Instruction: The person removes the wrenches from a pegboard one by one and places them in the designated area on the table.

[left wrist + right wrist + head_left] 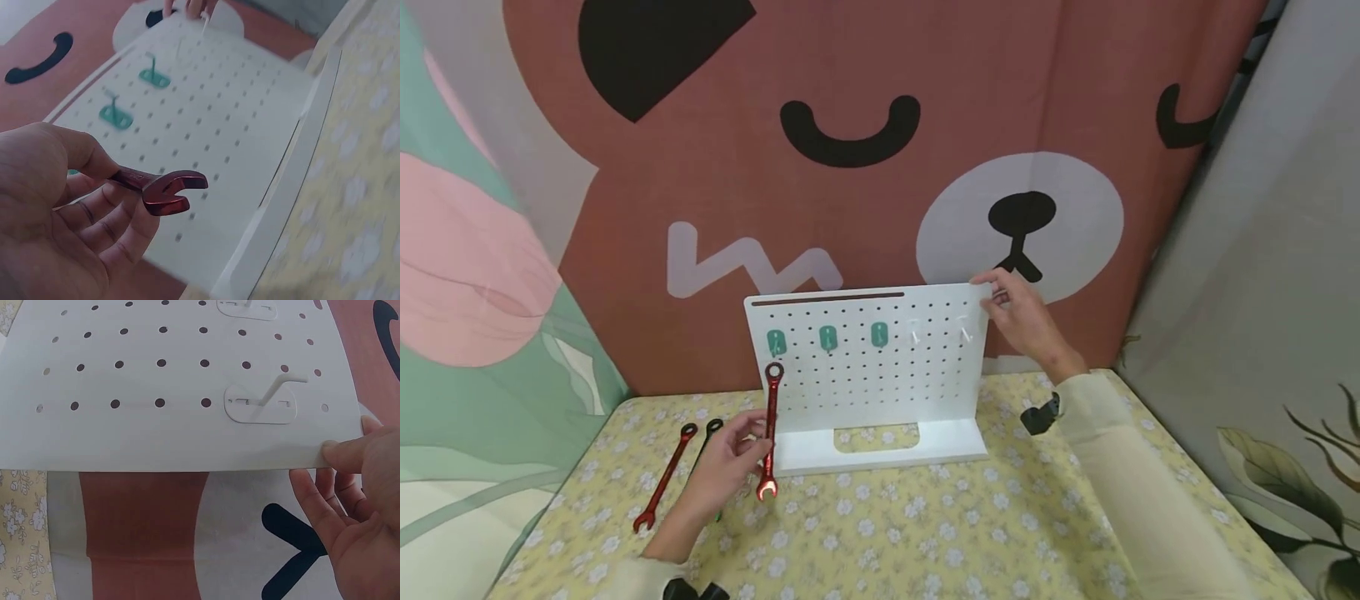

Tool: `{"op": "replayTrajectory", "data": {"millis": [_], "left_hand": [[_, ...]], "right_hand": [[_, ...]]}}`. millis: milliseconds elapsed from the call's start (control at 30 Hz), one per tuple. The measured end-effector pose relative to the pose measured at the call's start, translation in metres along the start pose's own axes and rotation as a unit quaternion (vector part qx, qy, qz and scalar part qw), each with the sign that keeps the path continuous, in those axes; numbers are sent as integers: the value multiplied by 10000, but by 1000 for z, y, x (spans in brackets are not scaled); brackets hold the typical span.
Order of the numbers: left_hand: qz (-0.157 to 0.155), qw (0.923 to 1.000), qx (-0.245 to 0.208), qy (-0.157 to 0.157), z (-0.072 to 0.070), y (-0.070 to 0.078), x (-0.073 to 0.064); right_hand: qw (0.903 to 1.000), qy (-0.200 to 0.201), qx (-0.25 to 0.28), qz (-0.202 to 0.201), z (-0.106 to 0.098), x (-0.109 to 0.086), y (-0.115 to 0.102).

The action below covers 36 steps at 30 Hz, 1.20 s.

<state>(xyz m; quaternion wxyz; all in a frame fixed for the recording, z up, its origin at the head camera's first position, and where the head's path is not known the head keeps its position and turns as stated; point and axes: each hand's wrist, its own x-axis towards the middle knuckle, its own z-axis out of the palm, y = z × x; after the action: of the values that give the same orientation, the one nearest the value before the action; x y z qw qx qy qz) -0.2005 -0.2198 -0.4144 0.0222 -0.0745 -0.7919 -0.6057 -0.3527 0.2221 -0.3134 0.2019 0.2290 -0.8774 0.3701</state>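
A white pegboard (865,383) stands upright on its base, with three green hooks (828,337) and two white hooks (261,407) across its upper part. My left hand (730,458) pinches a red combination wrench (771,425) between thumb and fingers. The wrench is upright before the board's left edge, its ring end up near the leftmost green hook. In the left wrist view its open jaw end juts past the fingertips. At the board's upper right corner, my right hand (1021,312) grips the edge, thumb on the front and fingers behind.
Left of my left hand, another red wrench (666,477) lies on the yellow floral tablecloth (925,525). Beside it is a dark wrench (713,427), partly hidden by the left hand. A brown printed curtain (865,208) hangs behind the board.
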Motion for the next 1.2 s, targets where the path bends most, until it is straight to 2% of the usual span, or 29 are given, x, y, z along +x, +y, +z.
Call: {"op": "replayTrajectory", "data": {"millis": [133,333,633,867,967,1200], "left_hand": [[-97,9987,469,192,-22,-5,-6],[-324,9942,1005,197,-48,-12,-13],[-1060,9835,1455,168,-85,-27,-19],[-1103,9700,2167,91,-122,-38,-24],[-1132,9666,2300,3,-135,-44,-25],[-1061,9529,2836,-166,-154,-61,-23]], "right_hand": [[9999,19,66,-79,3,0,1],[10000,50,52,24,2,0,3],[10000,27,21,-31,0,0,2],[10000,7,64,-5,4,-1,-1],[9999,62,69,-74,4,0,-1],[9999,57,75,44,1,-1,0]]}}
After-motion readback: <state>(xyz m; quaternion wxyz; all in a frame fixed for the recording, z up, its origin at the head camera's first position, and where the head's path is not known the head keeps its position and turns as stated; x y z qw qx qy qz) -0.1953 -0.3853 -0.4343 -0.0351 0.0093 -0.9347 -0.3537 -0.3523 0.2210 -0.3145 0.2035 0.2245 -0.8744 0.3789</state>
